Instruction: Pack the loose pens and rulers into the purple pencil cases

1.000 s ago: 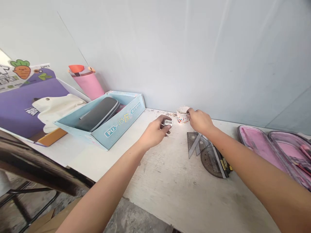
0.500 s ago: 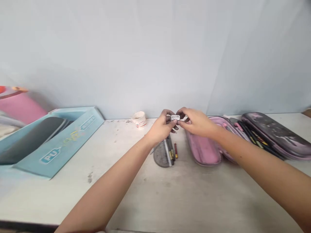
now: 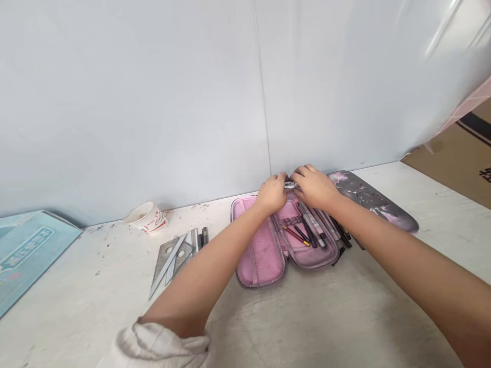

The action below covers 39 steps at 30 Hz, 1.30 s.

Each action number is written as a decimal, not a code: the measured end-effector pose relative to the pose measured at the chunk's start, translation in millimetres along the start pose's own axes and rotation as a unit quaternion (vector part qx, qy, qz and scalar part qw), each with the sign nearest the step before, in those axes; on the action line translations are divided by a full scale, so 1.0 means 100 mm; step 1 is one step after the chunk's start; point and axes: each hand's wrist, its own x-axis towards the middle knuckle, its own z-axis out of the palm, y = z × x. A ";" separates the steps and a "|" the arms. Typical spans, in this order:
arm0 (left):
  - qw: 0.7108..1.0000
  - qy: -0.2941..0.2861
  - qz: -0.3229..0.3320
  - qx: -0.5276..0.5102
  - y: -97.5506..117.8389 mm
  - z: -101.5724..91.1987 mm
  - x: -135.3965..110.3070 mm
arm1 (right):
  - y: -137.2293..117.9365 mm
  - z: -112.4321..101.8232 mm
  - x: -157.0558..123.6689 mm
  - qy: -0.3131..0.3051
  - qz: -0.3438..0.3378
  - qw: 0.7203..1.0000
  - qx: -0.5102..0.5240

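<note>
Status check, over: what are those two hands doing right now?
Left hand and right hand both pinching small metal sharpener. Held over far end of open pink pencil case, pens inside. Paper cup and set squares lie apart, leftward.

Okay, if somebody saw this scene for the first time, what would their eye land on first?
Most likely the two hands meeting near the wall: the left hand and right hand pinch a small silver object between them, over the open pink pencil case with its row of pens. Off to the left lie clear set squares and a paper cup.
</note>
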 end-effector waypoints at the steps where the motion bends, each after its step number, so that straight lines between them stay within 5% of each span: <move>1: 1.000 -0.003 -0.006 0.022 -0.01 0.06 0.04 | 0.03 0.04 0.02 -0.012 -0.003 1.000 -0.005; 7: 0.997 -0.071 -0.027 0.031 -0.10 0.11 0.15 | 0.21 0.12 0.05 -0.068 -0.023 0.997 0.002; 13: 0.999 0.015 -0.009 0.038 -0.22 -0.48 -0.02 | 0.15 -0.24 0.01 -0.001 -0.021 0.999 0.025; 19: 0.998 0.034 -0.017 0.059 -0.36 -0.85 -0.70 | -0.43 -0.47 -0.16 0.021 -0.069 0.996 0.054; 25: 0.997 0.014 -0.054 0.048 -0.62 -0.73 -1.56 | -1.34 -0.33 -0.31 -0.007 -0.127 0.989 0.079; 31: 0.990 0.016 -0.132 0.042 -0.84 -0.59 -2.24 | -2.14 -0.10 -0.31 -0.088 -0.115 0.987 0.072; 35: 0.990 0.051 -0.131 0.016 -0.82 -0.63 -2.48 | -2.29 0.00 -0.30 -0.116 -0.082 0.987 0.070; 39: 0.980 0.109 -0.154 -0.060 -0.65 -0.71 -2.51 | -2.17 -0.07 -0.39 0.010 -0.068 0.993 0.094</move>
